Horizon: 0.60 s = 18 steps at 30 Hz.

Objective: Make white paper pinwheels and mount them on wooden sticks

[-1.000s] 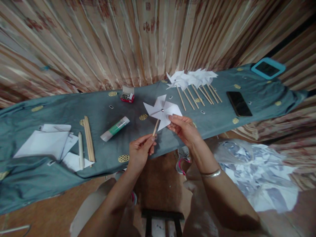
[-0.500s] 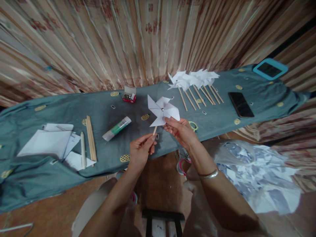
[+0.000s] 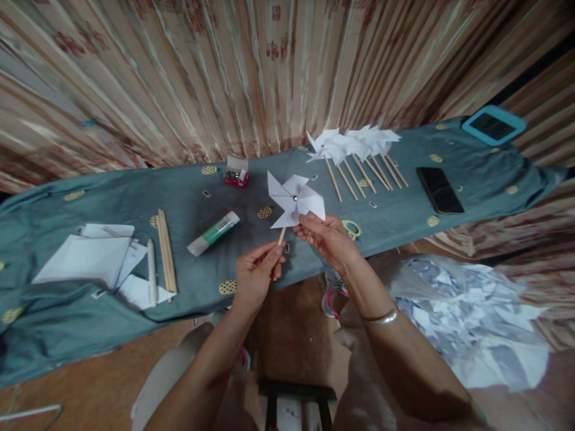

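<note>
A white paper pinwheel (image 3: 287, 191) with a shiny pin at its centre is held up over the near edge of the table. My left hand (image 3: 259, 269) is closed around its thin wooden stick (image 3: 282, 236), just below the paper. With thumb and fingers, my right hand (image 3: 330, 239) pinches the lower right blade. Behind it, a row of finished-looking paper pinwheels (image 3: 354, 145) lies overlapping, their sticks pointing toward me. A small red box of pins (image 3: 236, 175) stands with its lid up at the back. Close to my right hand lie green-handled scissors (image 3: 351, 230), partly hidden.
On the cloth-covered table (image 3: 197, 209) lie a glue stick (image 3: 214, 234), wooden sticks (image 3: 166, 254), a white pen-like tool (image 3: 151, 272) and paper sheets (image 3: 85, 260). A phone (image 3: 439, 190) and a blue-framed device (image 3: 493, 126) are at right. A bag of paper scraps (image 3: 471, 317) stands below.
The pinwheel's blades have shifted very slightly to the left, with the right-hand fingers still on one blade. The left hand keeps its hold on the stick.
</note>
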Available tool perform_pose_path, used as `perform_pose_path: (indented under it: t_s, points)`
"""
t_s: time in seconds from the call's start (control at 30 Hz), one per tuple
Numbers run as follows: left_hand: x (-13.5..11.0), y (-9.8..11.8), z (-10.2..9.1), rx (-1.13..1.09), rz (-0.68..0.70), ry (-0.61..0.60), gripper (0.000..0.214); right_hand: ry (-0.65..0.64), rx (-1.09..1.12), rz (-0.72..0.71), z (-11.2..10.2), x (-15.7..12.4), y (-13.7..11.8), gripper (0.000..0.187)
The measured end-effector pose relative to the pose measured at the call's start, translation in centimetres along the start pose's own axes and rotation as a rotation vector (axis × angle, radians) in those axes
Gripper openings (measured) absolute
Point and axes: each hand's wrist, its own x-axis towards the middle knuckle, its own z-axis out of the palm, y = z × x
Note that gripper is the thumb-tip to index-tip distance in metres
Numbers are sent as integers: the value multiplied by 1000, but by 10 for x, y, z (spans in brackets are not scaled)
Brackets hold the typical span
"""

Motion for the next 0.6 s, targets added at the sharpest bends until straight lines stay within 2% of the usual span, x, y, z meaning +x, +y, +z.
perform_pose_path:
  t_s: [0.2,0.43,0.6]
  points:
    - [0,1,-1,5,-10,3,31,32,9,8,-3,1,-3,47]
    - [-3,1,-1,28,-24,-17,28,137,19,-139,-11,8,-4,41]
    - [-4,-1,-1,57,-29,-28,27,118,40,-207,-11,11,-5,32]
